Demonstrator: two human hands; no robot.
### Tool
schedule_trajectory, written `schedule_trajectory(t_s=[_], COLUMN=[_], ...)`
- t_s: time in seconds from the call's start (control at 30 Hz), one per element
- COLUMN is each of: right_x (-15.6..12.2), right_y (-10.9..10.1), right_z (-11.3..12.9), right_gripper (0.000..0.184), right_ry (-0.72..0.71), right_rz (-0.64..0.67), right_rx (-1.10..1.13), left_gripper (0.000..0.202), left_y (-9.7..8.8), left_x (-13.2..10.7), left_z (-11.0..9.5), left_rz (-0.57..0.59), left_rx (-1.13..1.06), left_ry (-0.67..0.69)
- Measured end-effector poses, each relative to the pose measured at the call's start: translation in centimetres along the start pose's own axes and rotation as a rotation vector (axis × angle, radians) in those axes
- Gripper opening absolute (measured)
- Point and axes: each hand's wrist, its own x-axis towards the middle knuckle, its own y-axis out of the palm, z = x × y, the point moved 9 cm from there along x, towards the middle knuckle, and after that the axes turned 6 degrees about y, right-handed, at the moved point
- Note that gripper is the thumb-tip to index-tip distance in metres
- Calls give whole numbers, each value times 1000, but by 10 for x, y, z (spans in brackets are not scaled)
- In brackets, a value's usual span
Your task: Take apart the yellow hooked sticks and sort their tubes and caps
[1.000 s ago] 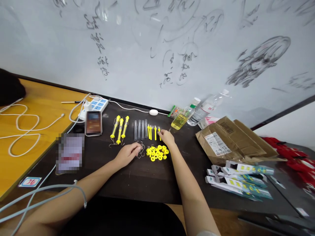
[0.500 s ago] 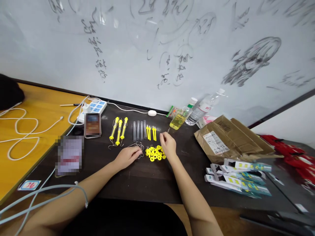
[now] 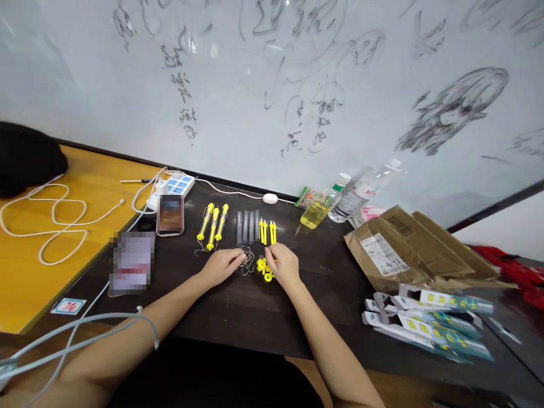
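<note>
My left hand (image 3: 221,265) rests on the dark table (image 3: 238,306), fingers curled at a small tangle of thin metal wire hooks (image 3: 247,263). My right hand (image 3: 284,265) lies over a pile of small yellow rings (image 3: 265,267), fingers bent down onto them; whether it grips one is hidden. Just beyond the hands lie a row of clear tubes (image 3: 247,227), several yellow rods (image 3: 267,231) and three assembled yellow pieces with hooks (image 3: 212,226).
A phone (image 3: 170,214) and power strip (image 3: 171,189) sit at the back left, with white cables (image 3: 51,218) on the orange table. Bottles (image 3: 335,203), a brown parcel bag (image 3: 403,249) and several packaged cartons (image 3: 425,317) lie to the right. A scribbled whiteboard (image 3: 272,85) stands behind.
My right hand has drawn back from the yellow rods toward me and come down onto the pile of yellow rings. The left hand has stayed at the wire hooks.
</note>
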Motion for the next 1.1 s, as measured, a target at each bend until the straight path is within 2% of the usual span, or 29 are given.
schedule_trajectory(t_s=[0.1,0.2,0.23,0.3,0.4,0.5,0.6,0.67,1.1], right_x=[0,-2,-2,-3,-2,-1,0,1,0], right_y=[2,4,4,5,5,2,0,0,3], right_z=[2,2,2,0,-1,1,4,4,-1], right_gripper=[32,33,33,33,32,32,32,32,31], right_ry=[-9,-14,-10,0,6,-7,-18,-14,46], right_rz=[4,5,5,9,10,2,10,19,76], right_rx=[7,12,10,6,9,19,30,39,93], left_gripper=[36,34,31,27,37,41,42,44,46], left_y=[1,-17,-30,-67,-126,-155,-156,-151,-148], left_x=[1,1,-1,-11,-45,-83,-105,-110,-106], left_z=[-2,-7,-8,-4,11,37,62,72,87], left_rz=[-6,-64,-105,-238,-424,-443,-384,-368,-339], left_rx=[23,144,222,414,724,923,978,971,999], left_ry=[21,36,21,-48,-226,-398,-482,-506,-549])
